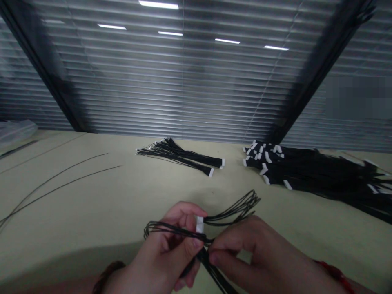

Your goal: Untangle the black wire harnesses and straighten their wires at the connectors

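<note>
Near the table's front edge, my left hand [159,257] is closed around a bundle of thin black wires [211,269], with a white connector [200,224] showing between its fingers. Some wires loop back over the left thumb, while others fan out in loops to the upper right. My right hand [257,249] pinches black wires just beside the left thumb; its fingertips partly hide them. The bundle's lower end runs out of view at the bottom.
Farther back on the pale table [122,204] lie a few black wire bundles [183,155] with white connectors. A large pile of similar wire harnesses [315,167] covers the right side. Loose wires [61,185] and a clear plastic bag [18,131] are at left. Window blinds [183,90] rise behind.
</note>
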Action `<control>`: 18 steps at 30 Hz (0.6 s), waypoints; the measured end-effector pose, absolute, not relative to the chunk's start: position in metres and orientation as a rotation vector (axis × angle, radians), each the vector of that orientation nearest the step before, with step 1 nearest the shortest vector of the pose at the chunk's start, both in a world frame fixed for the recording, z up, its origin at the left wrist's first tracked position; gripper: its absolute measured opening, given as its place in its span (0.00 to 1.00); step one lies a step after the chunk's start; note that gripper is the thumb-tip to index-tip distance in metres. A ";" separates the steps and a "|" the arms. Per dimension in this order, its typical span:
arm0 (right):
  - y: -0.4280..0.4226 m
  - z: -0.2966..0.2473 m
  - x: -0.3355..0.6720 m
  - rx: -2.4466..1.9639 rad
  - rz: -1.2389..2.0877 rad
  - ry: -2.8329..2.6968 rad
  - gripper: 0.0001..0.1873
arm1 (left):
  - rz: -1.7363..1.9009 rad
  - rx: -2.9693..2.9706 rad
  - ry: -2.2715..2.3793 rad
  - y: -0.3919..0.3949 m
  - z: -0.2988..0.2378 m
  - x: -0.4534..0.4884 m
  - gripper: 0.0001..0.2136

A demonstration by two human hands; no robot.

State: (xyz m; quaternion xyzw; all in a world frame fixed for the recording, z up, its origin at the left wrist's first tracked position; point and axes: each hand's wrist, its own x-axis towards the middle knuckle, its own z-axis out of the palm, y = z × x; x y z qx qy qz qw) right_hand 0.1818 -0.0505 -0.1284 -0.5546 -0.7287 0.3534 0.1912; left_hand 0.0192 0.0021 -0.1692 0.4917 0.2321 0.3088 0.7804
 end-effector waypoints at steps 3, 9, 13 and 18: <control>-0.049 -0.131 0.180 -1.515 1.085 -1.920 0.13 | 0.679 1.074 0.526 0.003 -0.169 0.019 0.13; -0.055 -0.135 0.176 -1.650 0.706 -2.011 0.11 | 0.674 1.060 0.557 0.003 -0.166 0.020 0.15; -0.054 -0.125 0.181 -1.712 0.749 -1.801 0.09 | 0.635 1.070 0.627 0.004 -0.169 0.021 0.17; -0.047 -0.094 0.212 -1.347 1.517 -1.593 0.09 | 0.632 1.075 0.609 0.003 -0.170 0.020 0.17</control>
